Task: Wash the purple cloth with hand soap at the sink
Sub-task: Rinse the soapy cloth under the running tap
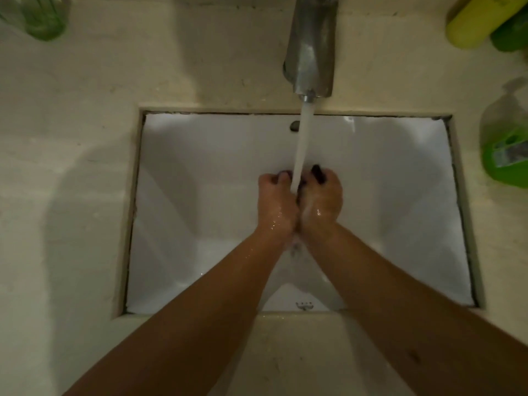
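The purple cloth [317,174] is almost hidden: only dark bits show between the fingers, above the middle of the sink [200,167], directly under the water stream [300,150]. It is bunched into a wad, so I cannot tell its long axis or which way it points.

The left hand [275,207] and the right hand [321,202] press together, each grip closed around the cloth with curled fingers. Both hands are wet, with some foam near the wrists.

I judge the step is rubbing or rinsing the soaped cloth under the faucet [311,47]. The next move probably calls for opening the wad, so water reaches the inner folds, then squeezing.

A soap bottle [504,138] stands on the worktop [71,167], right of the sink.
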